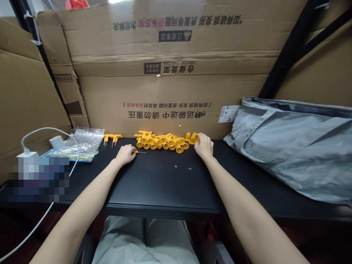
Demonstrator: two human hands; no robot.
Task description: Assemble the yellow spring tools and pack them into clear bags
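Observation:
My left hand (126, 154) is closed on a small corkscrew (142, 152), its metal spiral pointing right and its yellow handle mostly hidden in the fingers. At the right end of the yellow pile, my right hand (204, 145) has its fingers curled round a yellow cup-shaped cap (197, 139), partly covered by them. Beside it stand a few more yellow caps (188, 136). In the middle lies a heap of yellow corkscrews in cone-shaped caps (159, 141), many with open ends facing me. Left of my left hand, yellow-handled corkscrews (113, 136) lie with bare spirals towards me.
Cardboard (165, 88) walls the back of the black table (162, 183). A grey fabric bag (288, 146) fills the right side. At left are clear plastic packaging (88, 141), a white charger (29, 159) with a cable, and a blurred-out object (41, 183).

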